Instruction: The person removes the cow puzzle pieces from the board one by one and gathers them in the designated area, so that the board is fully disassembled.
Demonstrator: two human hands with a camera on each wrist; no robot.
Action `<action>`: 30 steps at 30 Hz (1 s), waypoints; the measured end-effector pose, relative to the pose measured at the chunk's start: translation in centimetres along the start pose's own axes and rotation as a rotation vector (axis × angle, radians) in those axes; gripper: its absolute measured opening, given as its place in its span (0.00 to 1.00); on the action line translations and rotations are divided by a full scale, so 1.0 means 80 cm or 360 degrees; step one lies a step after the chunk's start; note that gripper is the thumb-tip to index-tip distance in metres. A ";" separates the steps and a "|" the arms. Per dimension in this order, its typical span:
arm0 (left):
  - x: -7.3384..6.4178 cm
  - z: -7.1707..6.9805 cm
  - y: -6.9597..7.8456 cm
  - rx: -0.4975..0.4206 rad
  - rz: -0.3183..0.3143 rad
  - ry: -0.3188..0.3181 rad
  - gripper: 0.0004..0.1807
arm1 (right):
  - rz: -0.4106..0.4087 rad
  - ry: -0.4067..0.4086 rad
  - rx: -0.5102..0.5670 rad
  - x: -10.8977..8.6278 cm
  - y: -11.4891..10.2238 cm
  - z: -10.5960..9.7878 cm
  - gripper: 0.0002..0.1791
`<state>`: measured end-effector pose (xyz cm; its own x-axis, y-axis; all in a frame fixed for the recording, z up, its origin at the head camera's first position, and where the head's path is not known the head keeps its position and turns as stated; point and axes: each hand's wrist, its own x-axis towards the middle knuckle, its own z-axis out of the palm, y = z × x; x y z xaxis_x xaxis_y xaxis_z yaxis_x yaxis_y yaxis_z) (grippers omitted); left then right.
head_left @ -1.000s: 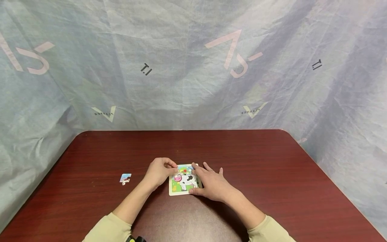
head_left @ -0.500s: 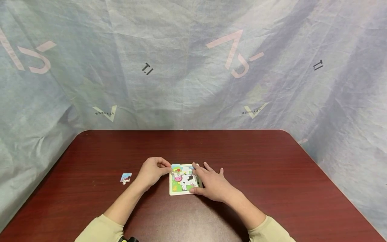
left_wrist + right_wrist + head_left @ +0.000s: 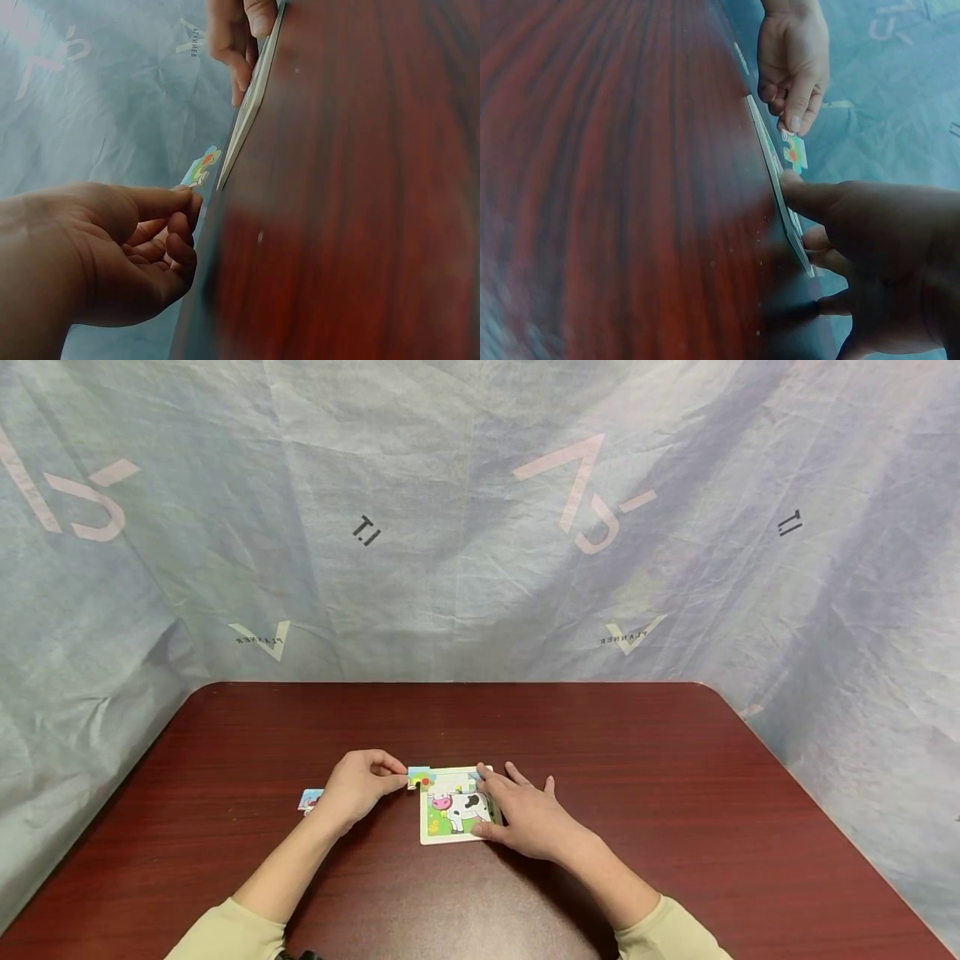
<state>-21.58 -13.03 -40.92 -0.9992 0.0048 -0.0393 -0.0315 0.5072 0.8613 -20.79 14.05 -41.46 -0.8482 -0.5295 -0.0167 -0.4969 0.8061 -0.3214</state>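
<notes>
My left hand (image 3: 363,789) pinches a jigsaw piece (image 3: 420,778) with blue sky and a red spot between thumb and fingers. In the left wrist view the piece (image 3: 202,166) is held up above the table. It overlaps the upper left corner of a square cow puzzle (image 3: 457,814) with a white frame. An unfilled pale strip shows along the puzzle's top. My right hand (image 3: 528,814) rests on the puzzle's right side, fingers spread, thumb (image 3: 799,191) at the near edge. Part of the puzzle is hidden beneath it.
Another jigsaw piece (image 3: 310,798), blue with some red, lies on the table to the left, partly covered by the left wrist. The dark red wooden table (image 3: 637,752) ends at a grey printed cloth backdrop (image 3: 450,568).
My left hand has drawn back to the left, taking the pinched piece from over the puzzle's top to beyond its left corner. The right hand has stayed in place.
</notes>
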 end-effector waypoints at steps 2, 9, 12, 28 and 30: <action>-0.001 -0.003 -0.003 0.0009 0.0002 0.0001 0.03 | 0.0005 -0.0007 -0.0006 0.000 0.000 0.000 0.36; -0.005 -0.017 -0.011 0.0031 0.0005 -0.0002 0.03 | -0.0001 0.0000 -0.0006 -0.001 -0.001 0.001 0.36; -0.007 -0.023 -0.014 0.0033 0.0005 -0.0006 0.03 | -0.0003 0.0004 -0.0002 -0.001 -0.001 0.001 0.36; -0.011 -0.049 -0.030 0.0017 0.0005 -0.0023 0.04 | -0.0021 0.0027 -0.0004 -0.002 0.000 0.001 0.32; -0.012 -0.052 -0.031 0.0016 -0.0002 -0.0026 0.04 | -0.0022 0.0027 -0.0002 -0.002 -0.001 0.000 0.32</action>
<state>-20.63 -17.88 -40.91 -0.9986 0.0184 -0.0486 -0.0322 0.5159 0.8561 -20.64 14.06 -41.46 -0.8441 -0.5362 0.0037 -0.5090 0.7990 -0.3201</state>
